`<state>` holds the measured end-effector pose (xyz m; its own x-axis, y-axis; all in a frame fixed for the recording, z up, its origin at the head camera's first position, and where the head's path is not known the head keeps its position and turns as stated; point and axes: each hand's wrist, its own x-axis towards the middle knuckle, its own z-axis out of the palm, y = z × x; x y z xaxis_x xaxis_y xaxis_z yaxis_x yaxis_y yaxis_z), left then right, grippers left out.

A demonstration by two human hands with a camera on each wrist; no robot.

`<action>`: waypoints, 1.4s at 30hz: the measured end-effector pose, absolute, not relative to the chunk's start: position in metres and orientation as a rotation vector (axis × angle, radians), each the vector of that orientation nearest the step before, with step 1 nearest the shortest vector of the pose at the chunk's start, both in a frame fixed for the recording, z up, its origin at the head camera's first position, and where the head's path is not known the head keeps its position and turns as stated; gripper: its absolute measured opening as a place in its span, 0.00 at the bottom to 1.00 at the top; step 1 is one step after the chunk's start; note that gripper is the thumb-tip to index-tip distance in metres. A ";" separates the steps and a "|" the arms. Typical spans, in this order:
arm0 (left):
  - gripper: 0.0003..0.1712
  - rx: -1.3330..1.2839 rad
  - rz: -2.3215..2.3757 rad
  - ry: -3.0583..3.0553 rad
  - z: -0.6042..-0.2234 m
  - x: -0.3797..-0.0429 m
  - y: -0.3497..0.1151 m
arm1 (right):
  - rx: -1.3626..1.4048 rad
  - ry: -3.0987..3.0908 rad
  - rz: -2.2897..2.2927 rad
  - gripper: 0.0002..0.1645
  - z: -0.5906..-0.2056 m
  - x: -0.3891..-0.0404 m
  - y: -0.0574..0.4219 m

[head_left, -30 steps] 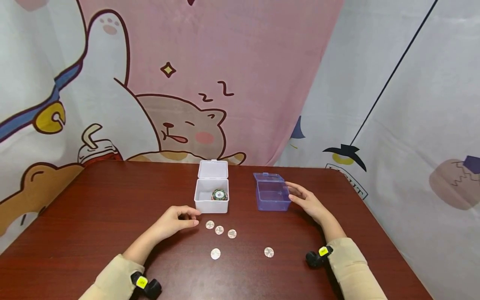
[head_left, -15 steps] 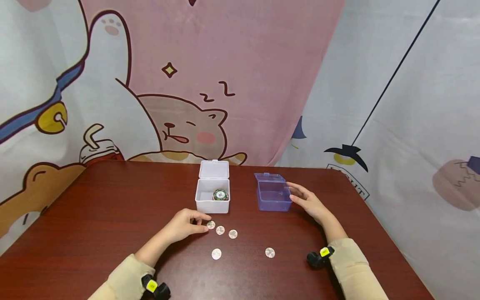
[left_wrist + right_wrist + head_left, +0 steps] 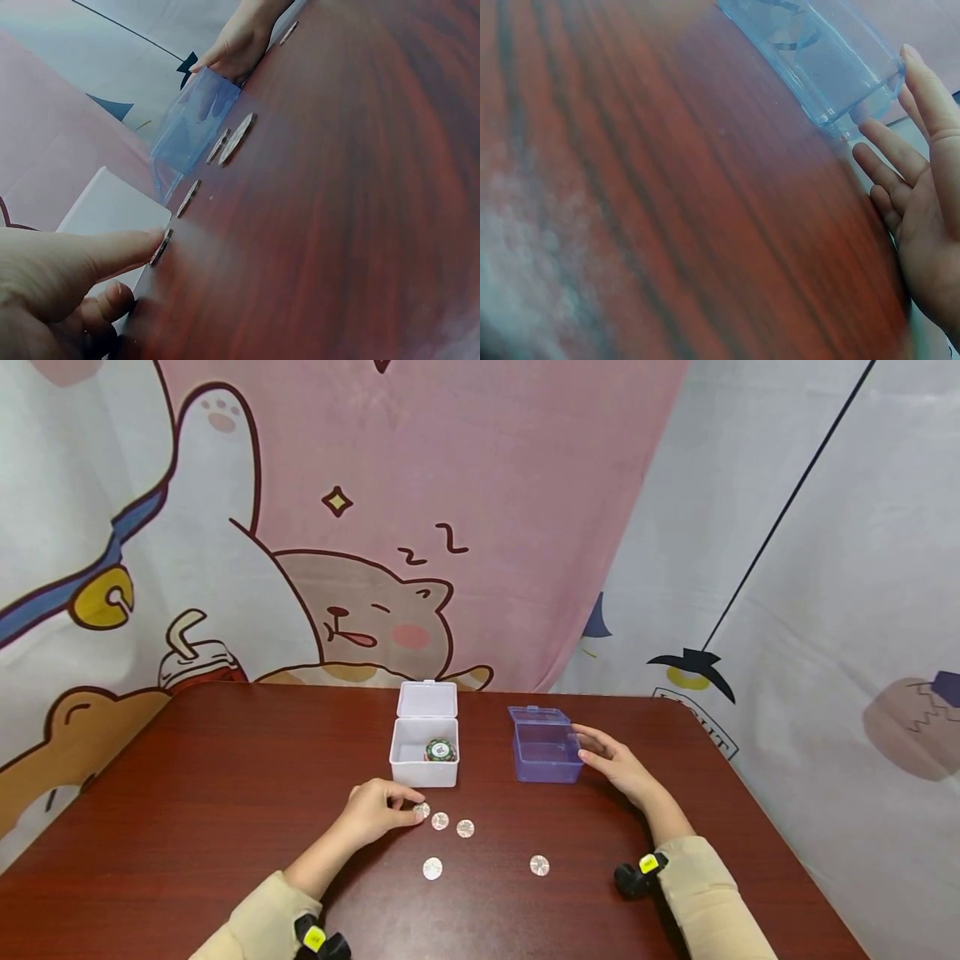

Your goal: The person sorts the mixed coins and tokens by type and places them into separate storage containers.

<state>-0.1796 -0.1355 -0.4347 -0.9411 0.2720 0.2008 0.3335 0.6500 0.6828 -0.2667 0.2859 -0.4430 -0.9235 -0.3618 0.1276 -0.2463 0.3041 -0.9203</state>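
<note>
My left hand (image 3: 375, 812) pinches a silver coin (image 3: 161, 247) on the table, thumb at the near side and index finger at the far side. This is the leftmost coin of a short row, right in front of an open white box (image 3: 423, 774). Inside that box lies a green-edged poker chip (image 3: 440, 749). My right hand (image 3: 611, 766) rests with loosely extended fingers against the right side of an open translucent blue box (image 3: 547, 772). In the right wrist view its thumb and fingertips are right at the wall of the blue box (image 3: 832, 67), not curled round it.
Two more coins, a middle one (image 3: 440, 821) and a right one (image 3: 465, 828), continue the row. Nearer the front lie a left coin (image 3: 432, 868) and a right coin (image 3: 539, 865). The brown table (image 3: 225, 760) ends at a printed curtain (image 3: 525, 527).
My left hand has moved right from beside the white box's front corner to the leftmost coin, and its thumb and index finger have closed on it. The right hand has stayed at the blue box.
</note>
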 end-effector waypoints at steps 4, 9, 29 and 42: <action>0.10 -0.497 -1.146 -2.784 -0.436 -0.180 -0.135 | -0.577 2.440 -1.715 0.31 -0.443 -0.267 0.285; 0.09 -0.494 -1.157 -2.782 -0.436 -0.179 -0.135 | -0.576 2.425 -1.728 0.31 -0.445 -0.268 0.286; 0.12 -0.402 -1.281 -2.779 -0.436 -0.177 -0.139 | -0.528 2.486 -1.697 0.31 -0.444 -0.268 0.283; 0.06 -0.542 -1.461 -2.687 -0.436 -0.178 -0.144 | -0.537 2.447 -1.726 0.31 -0.437 -0.263 0.281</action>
<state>-0.1784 -0.1435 -0.4363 -0.9386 0.2852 0.1942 0.3181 0.4968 0.8075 -0.2629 0.2805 -0.4368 -0.9330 -0.3394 0.1200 -0.2269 0.2956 -0.9280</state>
